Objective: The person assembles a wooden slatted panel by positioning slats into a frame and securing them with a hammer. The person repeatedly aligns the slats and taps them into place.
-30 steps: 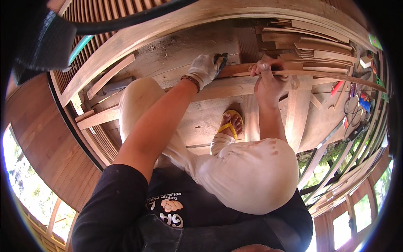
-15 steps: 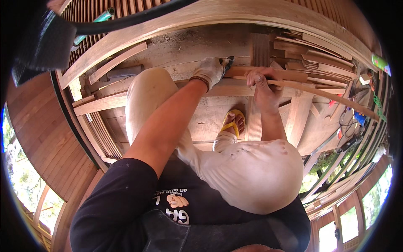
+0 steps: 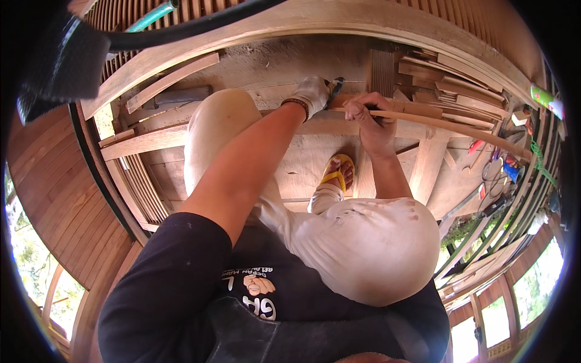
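A pale glove covers my left hand (image 3: 312, 97), whose fingers are closed round a small dark tool (image 3: 336, 89) with a bluish edge; its exact kind does not show. Just right of it, my bare right hand (image 3: 375, 123) grips a long thin wooden strip (image 3: 451, 125), thumb on top. The strip runs out to the right and looks bent through the fisheye. Behind the right hand lies a wider piece of wood (image 3: 417, 109) along a wooden beam (image 3: 327, 127). Contact between the tool and the wood cannot be made out.
Several thin offcuts (image 3: 466, 91) are stacked at the back right. A hammer-like dark tool (image 3: 181, 95) lies at the back left. My foot in a yellow flip-flop (image 3: 330, 176) rests between the beams. Cables and small tools (image 3: 499, 172) lie at the right.
My right hand has moved a little left and its grip looks tighter; the strip's far end has shifted left and up. My left hand, still on the tool, has moved slightly right and away.
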Available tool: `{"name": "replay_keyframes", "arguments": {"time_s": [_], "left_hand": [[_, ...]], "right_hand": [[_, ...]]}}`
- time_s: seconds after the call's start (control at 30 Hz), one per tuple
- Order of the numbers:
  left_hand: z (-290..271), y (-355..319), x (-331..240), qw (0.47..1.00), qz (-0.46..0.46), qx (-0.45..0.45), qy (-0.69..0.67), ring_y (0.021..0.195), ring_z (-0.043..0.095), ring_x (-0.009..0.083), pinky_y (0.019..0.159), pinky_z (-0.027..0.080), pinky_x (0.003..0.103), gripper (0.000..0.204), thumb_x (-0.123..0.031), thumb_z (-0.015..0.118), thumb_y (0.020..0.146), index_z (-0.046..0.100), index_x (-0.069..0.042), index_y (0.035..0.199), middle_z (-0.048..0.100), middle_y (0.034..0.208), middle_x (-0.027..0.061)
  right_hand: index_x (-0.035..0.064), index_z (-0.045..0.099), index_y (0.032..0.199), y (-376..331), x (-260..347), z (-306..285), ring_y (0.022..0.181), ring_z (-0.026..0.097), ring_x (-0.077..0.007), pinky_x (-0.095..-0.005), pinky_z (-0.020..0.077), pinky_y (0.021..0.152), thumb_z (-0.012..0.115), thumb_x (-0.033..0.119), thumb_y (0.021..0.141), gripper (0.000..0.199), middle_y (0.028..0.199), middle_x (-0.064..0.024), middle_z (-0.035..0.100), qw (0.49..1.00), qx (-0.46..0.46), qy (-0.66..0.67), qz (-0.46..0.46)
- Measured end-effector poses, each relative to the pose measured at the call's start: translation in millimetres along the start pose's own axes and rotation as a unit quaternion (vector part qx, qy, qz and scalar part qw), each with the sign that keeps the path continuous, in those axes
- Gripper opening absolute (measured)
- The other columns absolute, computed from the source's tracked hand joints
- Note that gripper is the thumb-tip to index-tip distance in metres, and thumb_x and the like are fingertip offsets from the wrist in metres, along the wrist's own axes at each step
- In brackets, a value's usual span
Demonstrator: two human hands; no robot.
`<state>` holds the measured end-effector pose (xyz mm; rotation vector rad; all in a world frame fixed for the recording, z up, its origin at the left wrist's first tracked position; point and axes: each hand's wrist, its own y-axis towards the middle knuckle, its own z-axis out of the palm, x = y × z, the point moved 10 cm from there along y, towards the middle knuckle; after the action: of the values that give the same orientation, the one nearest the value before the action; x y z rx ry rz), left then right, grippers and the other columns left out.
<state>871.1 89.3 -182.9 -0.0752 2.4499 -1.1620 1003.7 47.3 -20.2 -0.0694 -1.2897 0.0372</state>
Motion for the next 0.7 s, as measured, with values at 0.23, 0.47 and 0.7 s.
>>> {"name": "replay_keyframes", "arguments": {"time_s": [0.23,0.47,0.7], "left_hand": [[-10,24,37,0.989,-0.088,0.088,-0.084,0.092,0.069,0.0273,0.087,0.051,0.034,0.061,-0.057,0.040,0.102,0.075,-0.008,0.105,0.074,0.097,0.0162],[6,-24,17,0.991,-0.012,0.067,-0.113,0.101,0.067,0.0345,0.091,0.050,0.042,0.064,-0.061,0.059,0.092,0.069,0.000,0.110,0.070,0.107,0.0235],[-5,-25,31,0.995,-0.040,0.043,-0.082,0.088,0.066,0.0277,0.084,0.050,0.043,0.061,-0.060,0.064,0.088,0.072,-0.002,0.105,0.070,0.093,0.0193]], "right_hand": [[-0.0002,0.058,0.099,4,46,-30,0.075,0.060,-0.0164,-0.0319,0.0495,0.071,0.061,0.013,0.097,0.014,0.078,-0.0070,0.061,0.997,-0.066,0.034,-0.025],[0.0028,0.055,0.111,-22,17,-63,0.066,0.056,-0.0096,-0.0254,0.0457,0.062,0.064,0.020,0.097,0.025,0.078,-0.0025,0.060,0.938,-0.142,-0.264,0.175],[0.0018,0.057,0.119,-52,17,-64,0.080,0.064,-0.0293,-0.0390,0.0499,0.072,0.064,0.018,0.094,0.031,0.088,-0.0171,0.065,0.865,-0.091,-0.460,0.176]]}}
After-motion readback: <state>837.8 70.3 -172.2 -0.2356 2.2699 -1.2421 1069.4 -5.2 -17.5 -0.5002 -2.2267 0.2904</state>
